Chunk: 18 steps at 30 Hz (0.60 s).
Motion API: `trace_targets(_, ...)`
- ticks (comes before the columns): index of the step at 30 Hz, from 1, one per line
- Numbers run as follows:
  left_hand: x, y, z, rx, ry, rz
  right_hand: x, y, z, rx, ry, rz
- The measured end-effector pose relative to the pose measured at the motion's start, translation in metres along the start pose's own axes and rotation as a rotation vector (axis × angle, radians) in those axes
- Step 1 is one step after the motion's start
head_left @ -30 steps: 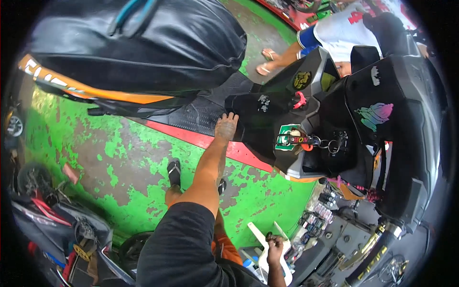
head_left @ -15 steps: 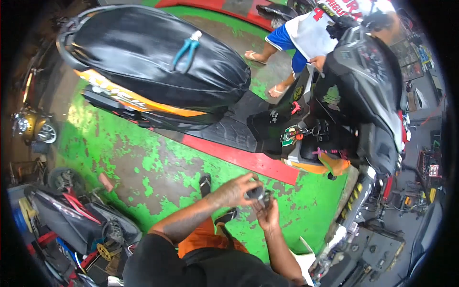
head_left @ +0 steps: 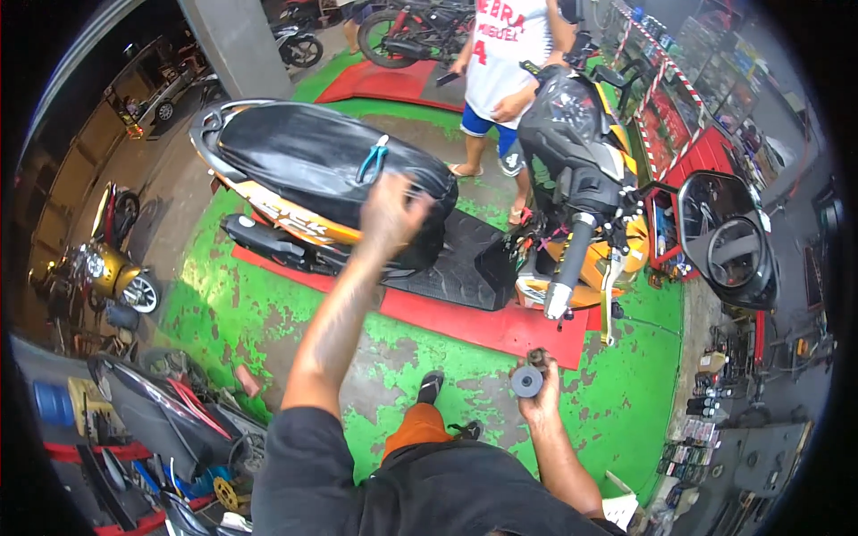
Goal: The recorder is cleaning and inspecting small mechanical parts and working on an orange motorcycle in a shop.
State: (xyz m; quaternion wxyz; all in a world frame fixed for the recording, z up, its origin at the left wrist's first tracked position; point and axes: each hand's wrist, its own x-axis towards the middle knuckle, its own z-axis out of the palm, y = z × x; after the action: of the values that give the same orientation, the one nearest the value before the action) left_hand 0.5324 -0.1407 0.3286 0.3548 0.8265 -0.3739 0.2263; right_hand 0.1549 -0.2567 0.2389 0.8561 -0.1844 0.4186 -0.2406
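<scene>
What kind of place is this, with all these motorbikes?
It looks like a motorbike repair shop. A scooter stands on a worn green floor with pliers lying on its seat, more motorbikes are parked around, and shelves of small goods line one side.

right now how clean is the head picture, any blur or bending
Head view: heavy fisheye, the pillar and red mat edges bow toward a black rim; the raised left hand is motion-smeared; the right hand with its small round part is sharper; daylight is even.
</scene>
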Motion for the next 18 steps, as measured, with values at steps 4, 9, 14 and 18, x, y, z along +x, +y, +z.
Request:
trace_targets(4, 0.06, -0.117, 0.043, 0.462, -0.09, -0.327, 0.009, -0.023, -0.079, 0.009, 0.078, -0.15)
trace_targets(9, 0.067, -0.147, 0.08, 0.489, -0.19, -0.176, -0.03, -0.063, -0.146, 0.057, 0.315, -0.282)
trace_targets(14, -0.01, -0.088, 0.104, 0.026, 0.011, -0.472, -0.054, -0.091, -0.238, 0.204, 0.574, -0.412)
trace_targets(18, -0.191, -0.067, 0.108, -0.01, 0.001, -0.518, -0.056, -0.129, -0.292, 0.322, 0.637, -0.445)
